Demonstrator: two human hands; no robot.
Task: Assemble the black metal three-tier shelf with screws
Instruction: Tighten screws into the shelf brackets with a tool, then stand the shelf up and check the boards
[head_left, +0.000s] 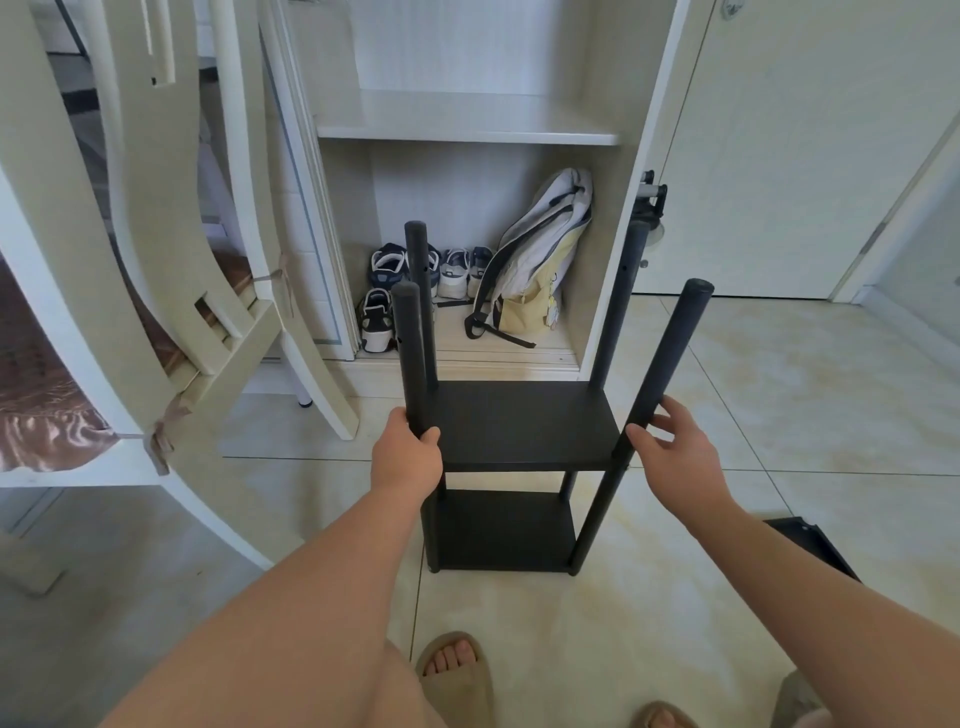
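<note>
Black metal shelf (524, 426) stands upright on the pale tile floor (779, 389), just in front of an open wardrobe (467, 117). Two boards are fitted: upper board at mid height, lower board (504, 530) near the floor. Four round matte posts rise bare above the upper board, with small holes visible near their tops.

Left hand (408, 460): fingers wrapped round the near-left post (408, 353) at upper-board level, a firm grip.

Right hand (685, 457): fingers loosely spread, thumb and fingertips touching the near-right post (670, 358), not closed round it.

Far right, a loose black part (810, 545) lies on the floor.
</note>
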